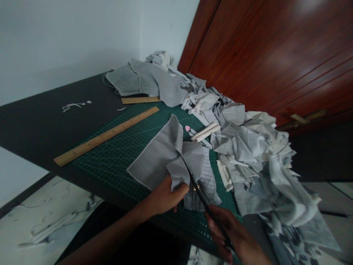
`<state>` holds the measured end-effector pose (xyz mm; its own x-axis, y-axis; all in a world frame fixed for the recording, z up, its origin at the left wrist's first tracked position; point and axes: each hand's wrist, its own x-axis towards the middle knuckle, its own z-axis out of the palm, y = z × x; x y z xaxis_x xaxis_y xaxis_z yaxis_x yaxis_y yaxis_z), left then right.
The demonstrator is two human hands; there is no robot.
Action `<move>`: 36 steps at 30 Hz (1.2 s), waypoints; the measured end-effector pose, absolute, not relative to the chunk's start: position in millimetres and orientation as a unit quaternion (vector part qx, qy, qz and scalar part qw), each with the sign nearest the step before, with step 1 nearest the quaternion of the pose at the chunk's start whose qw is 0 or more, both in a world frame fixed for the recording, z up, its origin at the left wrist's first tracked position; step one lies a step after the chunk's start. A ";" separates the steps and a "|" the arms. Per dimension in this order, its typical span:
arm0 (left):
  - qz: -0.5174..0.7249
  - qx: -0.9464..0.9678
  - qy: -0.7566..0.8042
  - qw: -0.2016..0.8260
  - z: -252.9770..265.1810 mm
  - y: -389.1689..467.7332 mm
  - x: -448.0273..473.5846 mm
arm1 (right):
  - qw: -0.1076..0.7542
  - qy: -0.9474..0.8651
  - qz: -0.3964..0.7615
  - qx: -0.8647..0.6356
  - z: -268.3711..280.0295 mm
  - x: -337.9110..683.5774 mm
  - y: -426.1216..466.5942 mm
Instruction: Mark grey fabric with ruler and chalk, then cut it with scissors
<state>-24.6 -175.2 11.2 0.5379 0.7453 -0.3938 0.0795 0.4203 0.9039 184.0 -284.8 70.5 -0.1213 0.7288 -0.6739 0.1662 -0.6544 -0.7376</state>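
A piece of grey fabric (156, 160) lies over the green cutting mat, partly cut through, its cut edges lifted and folded apart. My left hand (171, 195) grips the near part of this fabric between thumb and fingers. My right hand (230, 232) is closed around the handles of black scissors (200, 195), whose blades reach into the cut near the fabric's middle. Under the scissors and the fabric's right side lies a striped, pleated grey cloth (209, 176). The scissors' handles are mostly hidden by my fingers.
Two wooden rulers, a long one (107, 136) and a shorter one (140, 100), lie left and behind on the cutting mat (110, 165). Heaped fabric scraps (248, 147) fill the right side. Rolled cream strips (205, 132) and pink chalk (188, 128) sit behind the fabric.
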 end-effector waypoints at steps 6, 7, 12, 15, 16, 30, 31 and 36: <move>0.226 0.491 0.428 0.725 8.2 -176.6 -25.2 | 0.185 -0.390 0.639 -0.637 65.4 184.5 -276.4; 0.227 0.490 0.428 0.725 7.7 -176.6 -25.3 | 0.186 -0.388 0.634 -0.642 65.2 183.7 -275.1; 0.237 0.482 0.416 0.734 5.6 -175.6 -24.0 | 0.190 -0.379 0.652 -0.629 66.1 183.5 -269.3; 0.235 0.486 0.410 0.735 5.5 -174.8 -23.1 | 0.205 -0.367 0.652 -0.631 66.1 184.1 -267.7; 0.235 0.485 0.409 0.736 5.9 -174.6 -23.0 | 0.208 -0.363 0.651 -0.633 66.1 183.6 -267.6; 0.246 0.461 0.404 0.751 10.4 -175.4 -24.4 | 0.238 -0.371 0.630 -0.640 60.6 171.8 -270.8; 0.252 0.459 0.392 0.756 11.1 -174.8 -24.3 | 0.234 -0.380 0.633 -0.633 61.6 171.3 -271.2; 0.275 0.426 0.369 0.779 9.6 -171.0 -22.1 | 0.238 -0.396 0.632 -0.622 63.2 176.0 -287.8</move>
